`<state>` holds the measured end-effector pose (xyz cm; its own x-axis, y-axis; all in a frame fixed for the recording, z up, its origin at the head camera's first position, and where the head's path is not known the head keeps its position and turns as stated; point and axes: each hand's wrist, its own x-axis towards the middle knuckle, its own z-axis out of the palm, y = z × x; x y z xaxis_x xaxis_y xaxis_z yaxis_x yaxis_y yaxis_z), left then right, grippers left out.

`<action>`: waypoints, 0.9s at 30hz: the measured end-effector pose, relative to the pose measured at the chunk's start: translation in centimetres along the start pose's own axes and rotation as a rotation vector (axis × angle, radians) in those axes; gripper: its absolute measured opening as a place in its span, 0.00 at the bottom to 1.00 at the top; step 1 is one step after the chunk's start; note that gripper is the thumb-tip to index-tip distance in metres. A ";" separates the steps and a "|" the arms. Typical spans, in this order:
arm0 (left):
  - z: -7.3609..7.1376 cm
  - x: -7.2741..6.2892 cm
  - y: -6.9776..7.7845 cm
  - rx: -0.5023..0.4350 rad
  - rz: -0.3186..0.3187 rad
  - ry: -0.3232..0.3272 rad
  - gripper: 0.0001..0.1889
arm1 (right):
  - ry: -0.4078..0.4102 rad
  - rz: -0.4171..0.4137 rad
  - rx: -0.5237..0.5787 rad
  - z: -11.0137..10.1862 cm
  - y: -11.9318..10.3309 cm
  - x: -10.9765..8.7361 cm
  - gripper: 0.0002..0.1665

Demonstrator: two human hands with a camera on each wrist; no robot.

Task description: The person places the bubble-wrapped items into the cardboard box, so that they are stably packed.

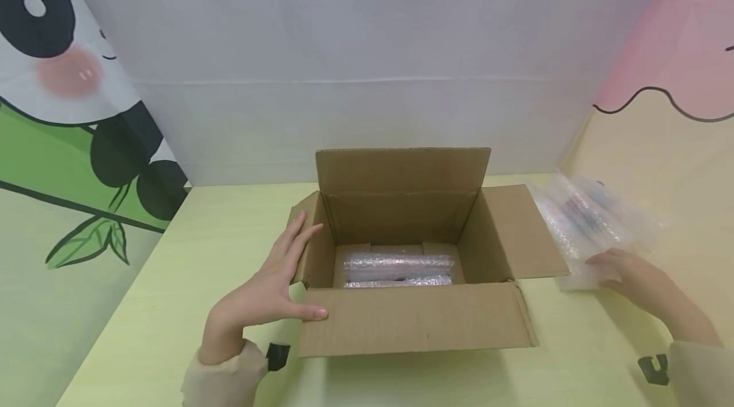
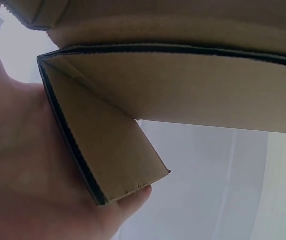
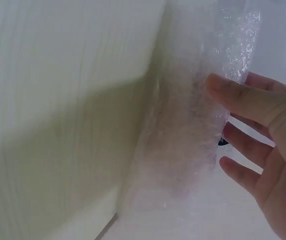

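An open cardboard box [image 1: 418, 321] stands in the middle of the table, flaps folded outward. My left hand [image 1: 269, 289] rests at its left side with fingers fairly straight along the left flap [image 2: 98, 135] and the thumb on the front flap. Inside the box lie bubble-wrapped packages [image 1: 398, 264], their contents hidden by the wrap. To the right of the box, my right hand [image 1: 636, 276] pinches the edge of a bubble-wrapped package [image 3: 183, 115], thumb on the near face and fingers behind. Reddish and bluish patches show faintly through the clear wrap.
The pale yellow table [image 1: 229, 235] extends around the box. A white cloth backdrop [image 1: 378, 44] hangs behind it. Cartoon-printed panels stand at the left [image 1: 86, 139] and right [image 1: 676, 158]. The box's right flap [image 1: 527, 232] reaches toward the wrapped packages.
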<state>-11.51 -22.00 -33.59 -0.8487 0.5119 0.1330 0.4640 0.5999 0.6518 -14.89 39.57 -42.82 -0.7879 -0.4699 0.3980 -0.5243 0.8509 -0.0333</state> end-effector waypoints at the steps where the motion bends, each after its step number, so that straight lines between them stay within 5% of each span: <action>1: 0.0 0.0 0.0 -0.002 0.000 0.000 0.62 | 0.009 -0.014 -0.011 -0.1 0.0 0.0 0.24; 8: 0.0 -0.2 0.1 -0.029 -0.006 0.008 0.62 | -0.036 0.053 -0.029 -3.8 -1.7 1.1 0.22; 12: 0.0 -0.3 0.0 -0.036 -0.007 0.015 0.62 | -0.031 0.007 -0.069 -7.2 -3.1 2.8 0.26; 17: 0.2 -0.3 -0.3 -0.046 0.002 0.019 0.62 | 0.132 -0.075 -0.050 -11.4 -4.7 5.9 0.23; 22: 0.4 -0.2 -0.5 -0.071 0.020 0.021 0.62 | 0.271 -0.147 0.044 -15.1 -7.8 10.1 0.40; 27: 0.6 -0.1 -0.6 -0.096 0.028 0.024 0.62 | 0.224 -0.192 0.089 -18.1 -11.8 13.9 0.22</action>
<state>-11.51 -22.06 -34.40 -0.8419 0.5123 0.1696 0.4623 0.5228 0.7162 -13.83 27.29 -20.29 -0.5856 -0.5483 0.5970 -0.6909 0.7229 -0.0138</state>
